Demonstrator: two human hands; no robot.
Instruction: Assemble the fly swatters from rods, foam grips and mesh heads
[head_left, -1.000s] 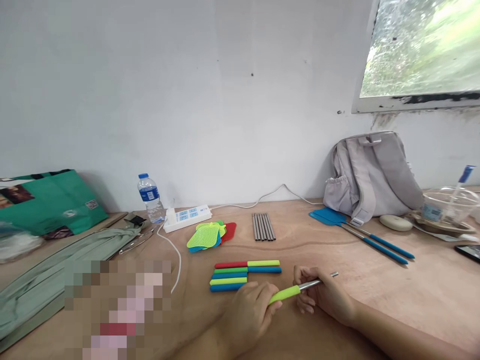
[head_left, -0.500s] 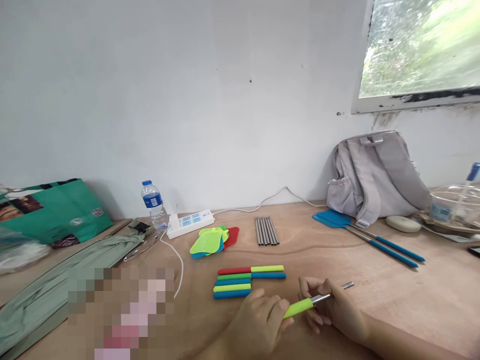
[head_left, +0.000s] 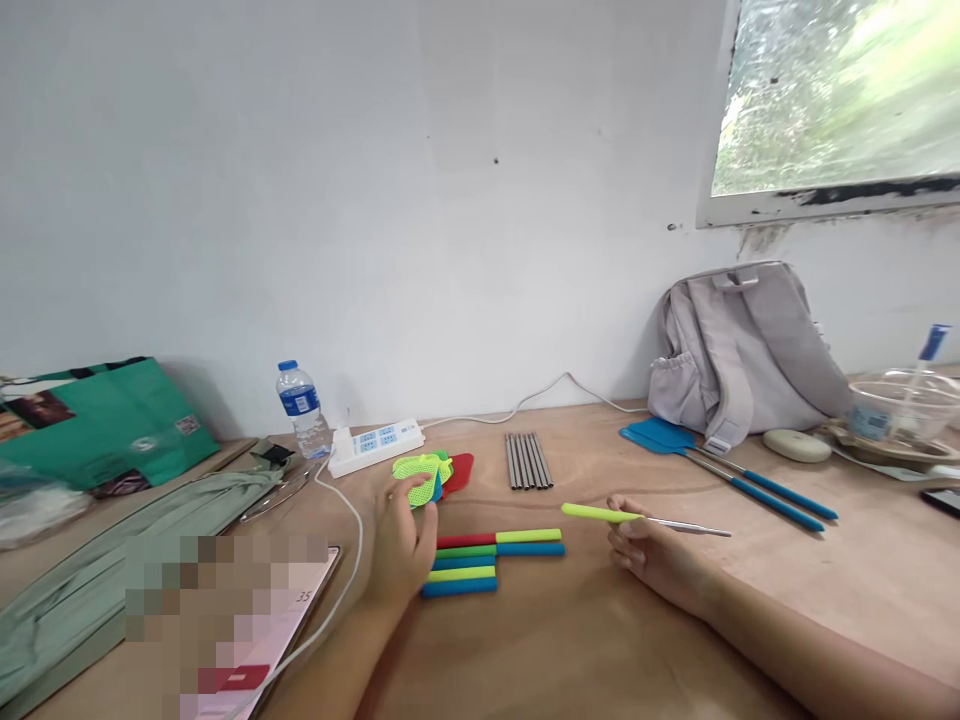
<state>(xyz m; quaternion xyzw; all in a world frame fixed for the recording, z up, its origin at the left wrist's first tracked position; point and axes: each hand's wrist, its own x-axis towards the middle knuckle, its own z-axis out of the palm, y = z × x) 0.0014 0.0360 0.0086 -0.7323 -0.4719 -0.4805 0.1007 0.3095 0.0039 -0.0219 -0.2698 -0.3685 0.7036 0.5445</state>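
Note:
My right hand (head_left: 641, 545) is closed around a fly swatter handle, a yellow-green grip (head_left: 592, 512) with a thin metal tube (head_left: 690, 526) sticking out of it to the right. It is held just above the table. My left hand (head_left: 401, 540) reaches to a pile of mesh fly swatter heads, its thumb and fingers apart at the near edge. On top lies a yellow-green head (head_left: 420, 468), with a red head (head_left: 457, 474) to its right and bits of blue and green below. Between my hands, several coloured grips (head_left: 529, 536) lie in rows.
Several metal tubes (head_left: 529, 462) lie side by side near the wall. Two blue fly swatters (head_left: 772, 495) rest at the right by a grey backpack (head_left: 742, 350). A white power strip (head_left: 379, 446), a water bottle (head_left: 302, 410) and a tablet-like screen (head_left: 300, 620) are at the left.
My left hand has let go of the yellow-green grip and moved left to the swatter heads. My right hand keeps the handle, now turned with its grip pointing left.

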